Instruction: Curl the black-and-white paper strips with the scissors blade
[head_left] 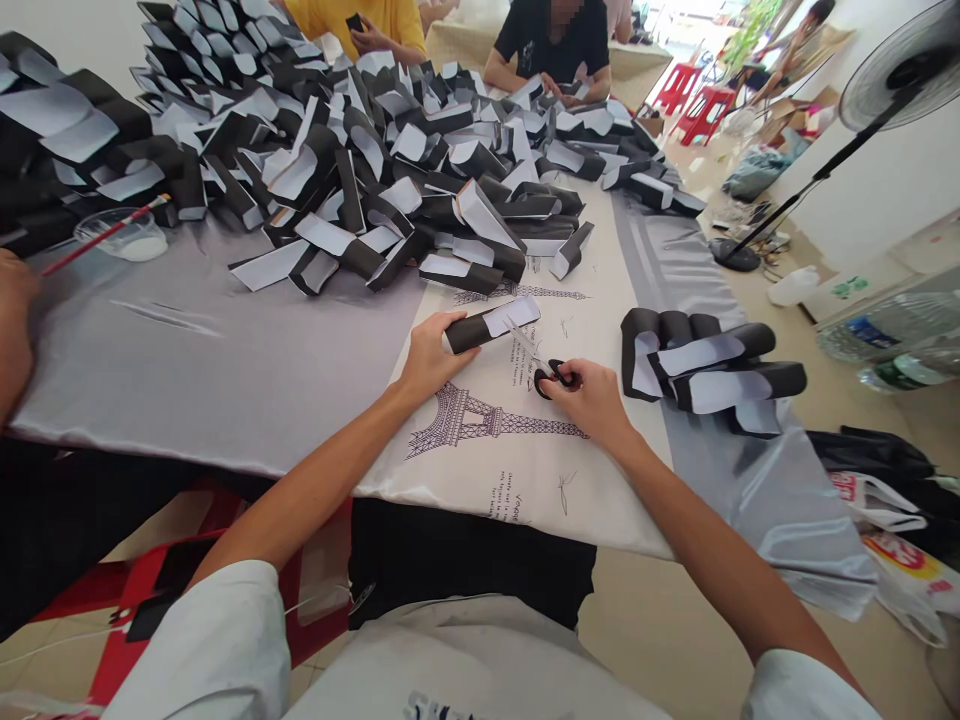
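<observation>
My left hand (436, 358) is closed around one end of a black-and-white folded paper box (491, 322), held just above the printed tablecloth (622, 500). In my right hand (594, 398) is a pair of scissors (553, 376), thumb and fingers at its black handles. The blades point up and left, and their tips meet or overlap the white flap of the box; whether they touch it I cannot tell. To the right of my right hand lies a small group of similar boxes (705, 370), stacked side by side.
A big heap of such boxes (360, 170) covers the far side of the table. At left are a clear plastic bowl (139, 240) with a red brush (105, 235) across it and a co-worker's arm (13, 330). More people sit opposite. A standing fan (817, 175) is at right.
</observation>
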